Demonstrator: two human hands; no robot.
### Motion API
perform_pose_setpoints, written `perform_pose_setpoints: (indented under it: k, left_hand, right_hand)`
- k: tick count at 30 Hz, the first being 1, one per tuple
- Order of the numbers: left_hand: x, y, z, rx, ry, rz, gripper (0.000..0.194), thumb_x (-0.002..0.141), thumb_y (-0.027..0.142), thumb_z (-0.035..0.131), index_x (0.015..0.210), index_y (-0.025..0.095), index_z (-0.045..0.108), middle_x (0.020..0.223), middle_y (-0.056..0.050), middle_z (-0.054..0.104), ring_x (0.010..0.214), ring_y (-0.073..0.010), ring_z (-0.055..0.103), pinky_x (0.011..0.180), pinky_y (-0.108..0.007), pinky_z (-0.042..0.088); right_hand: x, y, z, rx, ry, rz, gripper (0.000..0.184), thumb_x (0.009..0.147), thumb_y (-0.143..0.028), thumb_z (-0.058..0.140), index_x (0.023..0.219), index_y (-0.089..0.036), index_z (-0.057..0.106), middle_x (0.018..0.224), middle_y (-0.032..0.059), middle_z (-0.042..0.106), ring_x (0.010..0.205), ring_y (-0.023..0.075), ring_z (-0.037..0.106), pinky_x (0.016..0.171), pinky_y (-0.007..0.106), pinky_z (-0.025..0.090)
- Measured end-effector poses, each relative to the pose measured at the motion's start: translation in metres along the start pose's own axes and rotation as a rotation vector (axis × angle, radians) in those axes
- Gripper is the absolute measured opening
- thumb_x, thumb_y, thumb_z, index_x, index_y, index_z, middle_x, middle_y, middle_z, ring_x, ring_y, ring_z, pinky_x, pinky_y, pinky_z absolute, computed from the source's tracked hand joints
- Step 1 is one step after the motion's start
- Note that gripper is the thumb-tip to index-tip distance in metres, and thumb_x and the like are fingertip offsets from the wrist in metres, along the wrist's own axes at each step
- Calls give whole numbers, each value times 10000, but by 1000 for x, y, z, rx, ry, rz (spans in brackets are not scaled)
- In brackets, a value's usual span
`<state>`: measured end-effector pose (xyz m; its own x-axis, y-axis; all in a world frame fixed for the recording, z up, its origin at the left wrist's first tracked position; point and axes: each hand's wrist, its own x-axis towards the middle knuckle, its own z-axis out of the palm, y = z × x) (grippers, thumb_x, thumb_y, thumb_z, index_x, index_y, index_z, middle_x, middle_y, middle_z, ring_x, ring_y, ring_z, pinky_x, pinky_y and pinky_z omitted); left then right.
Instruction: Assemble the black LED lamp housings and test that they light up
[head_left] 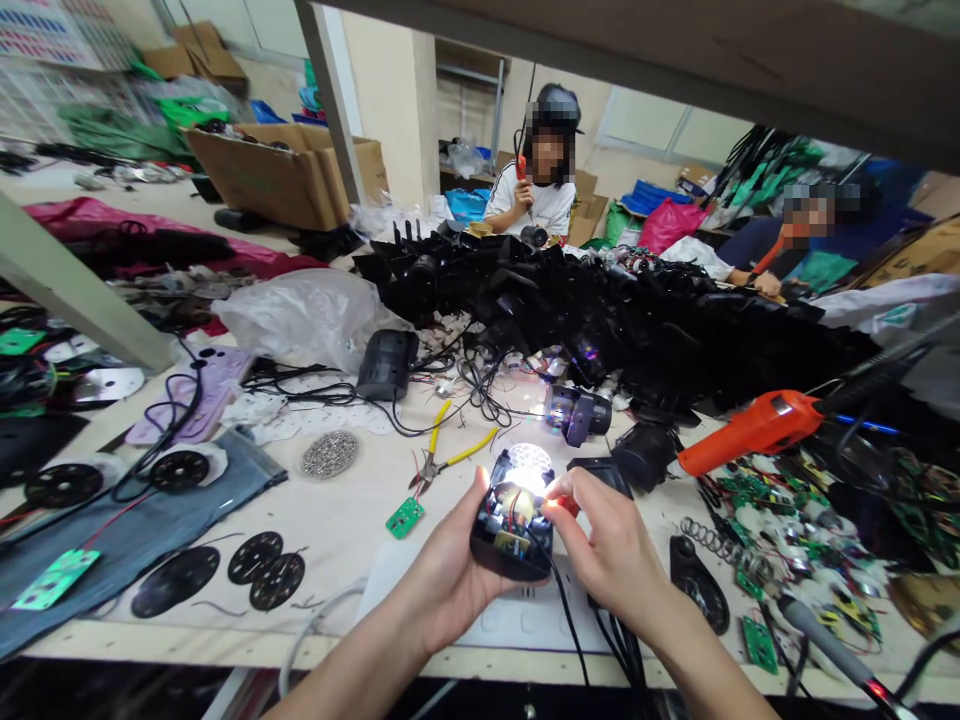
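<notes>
My left hand is wrapped round the underside of a small black lamp housing, open at the top with wires and a small board inside. A round LED panel on it glows bright white. My right hand pinches at the housing's right edge, fingertips by a small red part; what they hold is too small to name. A black cable runs from the housing down toward me, over a white power strip.
Yellow-handled pliers and a green circuit board lie just beyond my hands. An orange electric screwdriver hangs at the right above scattered green boards. A big heap of black housings fills the far table. Two people work behind it.
</notes>
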<state>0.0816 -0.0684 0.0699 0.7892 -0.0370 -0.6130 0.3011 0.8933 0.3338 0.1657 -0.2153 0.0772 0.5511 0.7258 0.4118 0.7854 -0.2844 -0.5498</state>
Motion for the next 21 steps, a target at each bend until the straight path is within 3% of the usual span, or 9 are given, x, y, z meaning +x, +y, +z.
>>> perform_pose_setpoints:
  k: [11, 21]
  left_hand:
    - [0, 5, 3, -31, 16, -19, 455, 973, 471, 413, 951, 88, 658, 787, -126, 749, 644, -213, 694, 604, -349, 588]
    - [-2, 5, 1, -67, 10, 36, 425, 966, 447, 450, 1075, 92, 655, 824, -122, 758, 700, -217, 709, 668, -357, 595]
  right_hand:
    - [1, -1, 5, -65, 5, -82, 141, 960, -81, 399, 898, -177, 482, 795, 38, 507, 697, 173, 505, 634, 290, 405]
    - [5, -4, 6, -101, 24, -144, 185, 943, -52, 377, 849, -205, 421, 770, 22, 450, 649, 164, 450, 585, 272, 363]
